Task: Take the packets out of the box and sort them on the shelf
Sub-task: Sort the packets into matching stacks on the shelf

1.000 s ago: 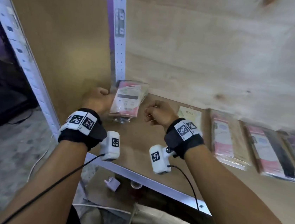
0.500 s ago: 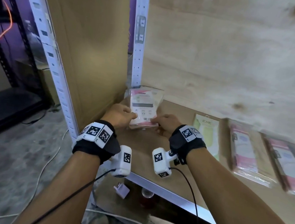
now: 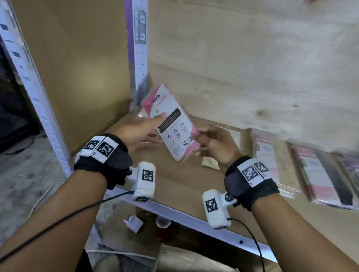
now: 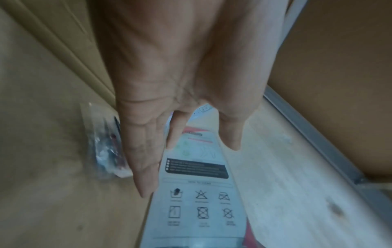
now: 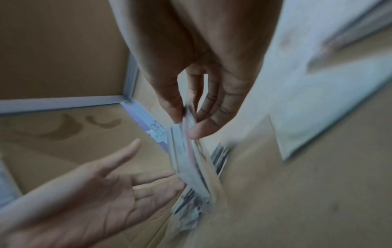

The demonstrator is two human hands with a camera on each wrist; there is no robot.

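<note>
A pink-and-white packet (image 3: 172,126) with a barcode and care symbols is tilted in the air above the shelf board's (image 3: 191,182) left back corner. My right hand (image 3: 205,138) pinches its right edge between thumb and fingers (image 5: 199,129). With straight fingers and palm up, my left hand (image 3: 150,124) touches the packet's left side. In the left wrist view the printed packet (image 4: 197,193) lies beyond the straight fingers (image 4: 146,176). Another clear-wrapped packet (image 4: 106,147) lies on the board underneath, in the corner.
Several pink packets lie in a row on the right of the board (image 3: 267,159) (image 3: 325,179), and a pale green one (image 3: 210,162) is partly hidden by my right wrist. White metal uprights (image 3: 137,41) stand at left. Cardboard (image 3: 192,269) and a white plug (image 3: 134,223) sit below the shelf.
The packet that both hands held low in the shelf corner has come up and tilted. My left hand has let go and opened. My right hand now pinches the packet's edge.
</note>
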